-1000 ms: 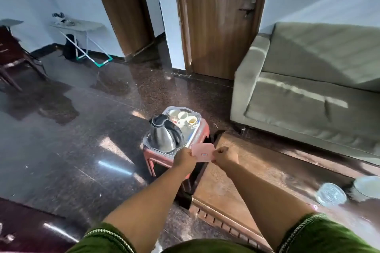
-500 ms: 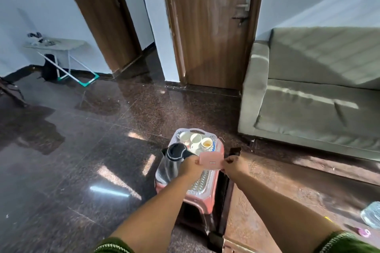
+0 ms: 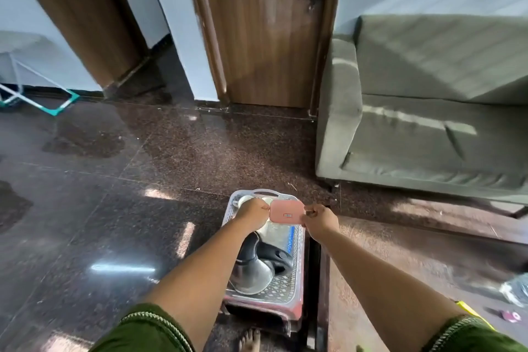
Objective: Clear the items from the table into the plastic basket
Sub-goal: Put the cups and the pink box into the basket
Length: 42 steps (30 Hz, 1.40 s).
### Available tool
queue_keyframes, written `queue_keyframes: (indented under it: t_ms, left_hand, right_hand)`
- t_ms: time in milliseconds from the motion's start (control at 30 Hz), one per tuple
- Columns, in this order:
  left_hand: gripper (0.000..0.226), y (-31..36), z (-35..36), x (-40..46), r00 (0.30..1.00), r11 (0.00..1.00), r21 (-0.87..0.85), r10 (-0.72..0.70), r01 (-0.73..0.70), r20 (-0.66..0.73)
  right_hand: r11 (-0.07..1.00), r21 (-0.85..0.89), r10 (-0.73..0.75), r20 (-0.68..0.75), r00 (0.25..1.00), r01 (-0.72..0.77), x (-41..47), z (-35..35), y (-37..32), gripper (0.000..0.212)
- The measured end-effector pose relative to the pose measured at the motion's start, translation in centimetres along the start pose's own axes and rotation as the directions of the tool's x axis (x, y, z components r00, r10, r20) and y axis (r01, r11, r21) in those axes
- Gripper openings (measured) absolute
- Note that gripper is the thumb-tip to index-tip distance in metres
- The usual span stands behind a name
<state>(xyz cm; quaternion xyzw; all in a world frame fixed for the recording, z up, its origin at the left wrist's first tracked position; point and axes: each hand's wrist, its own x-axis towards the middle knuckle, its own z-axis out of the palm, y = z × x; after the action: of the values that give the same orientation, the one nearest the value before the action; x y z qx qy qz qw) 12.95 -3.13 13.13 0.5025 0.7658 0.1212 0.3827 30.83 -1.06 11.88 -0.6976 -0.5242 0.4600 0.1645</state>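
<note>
Fingers of left hand [image 3: 253, 213] and right hand [image 3: 320, 218] pinch opposite ends of pink case [image 3: 286, 211], held above far end of basket [image 3: 295, 274]; kettle [image 3: 257, 268] at its near end.

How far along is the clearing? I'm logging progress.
Done: a steel kettle with a black handle and white cups sit in the grey perforated plastic basket. In hand: both hands hold a flat pink case above it. Left: items at the right edge, too blurred to identify.
</note>
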Motion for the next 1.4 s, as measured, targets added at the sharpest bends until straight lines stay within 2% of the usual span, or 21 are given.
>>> queue_keyframes:
  t_ms: [100,233,500,633,700,800,933,1067,1133,1200,1400]
  left_hand:
    - [0.026,-1.4,-0.1,3.0,0.993,0.999,0.038,-0.014,0.009,0.116]
    - [0.027,-3.8,0.8,6.8,0.958,0.989,0.141,-0.076,0.038,0.276]
    - [0.043,-5.8,2.4,11.6,0.874,0.972,0.153,-0.228,0.179,0.428]
    - [0.013,-5.7,2.7,11.6,0.759,0.944,0.148,-0.326,0.295,0.564]
    - [0.007,-5.7,3.2,12.0,0.715,0.926,0.135,-0.36,0.353,0.6]
    - [0.008,-5.9,4.0,12.8,0.682,0.926,0.111,-0.342,0.36,0.647]
    - [0.023,-6.5,4.9,13.9,0.676,0.941,0.116,-0.31,0.317,0.668]
    - [0.01,-7.0,5.2,14.5,0.674,0.941,0.182,-0.333,0.287,0.66]
    - [0.011,-6.8,5.2,14.3,0.674,0.937,0.187,-0.343,0.295,0.655]
    - [0.014,-6.5,4.9,13.8,0.704,0.941,0.18,-0.335,0.288,0.626]
    - [0.041,-6.8,4.1,13.2,0.751,0.962,0.191,-0.27,0.194,0.602]
  right_hand:
    - [1.0,-0.013,0.006,-0.041,0.999,-0.006,1.4,1.7,-0.4,0.021]
    - [0.993,-0.077,0.088,-0.042,0.995,-0.091,3.4,4.8,0.0,0.018]
    - [0.957,-0.217,0.21,0.057,0.976,-0.194,6.4,9.5,2.1,0.027]
    - [0.931,-0.296,0.245,0.078,0.966,-0.212,7.0,10.9,3.3,0.027]
    - [0.922,-0.314,0.263,0.073,0.962,-0.228,7.3,11.4,3.9,0.027]
    - [0.906,-0.343,0.291,0.084,0.953,-0.246,7.8,11.9,4.5,0.028]
    - [0.874,-0.43,0.323,0.163,0.932,-0.227,8.1,12.7,4.3,0.03]
    - [0.881,-0.391,0.346,0.151,0.926,-0.266,8.2,13.3,4.4,0.032]
    - [0.886,-0.368,0.356,0.152,0.922,-0.282,8.0,13.0,4.4,0.032]
    - [0.891,-0.356,0.352,0.153,0.923,-0.281,7.9,12.6,4.2,0.032]
    - [0.919,-0.291,0.31,0.114,0.944,-0.267,7.0,10.7,3.0,0.037]
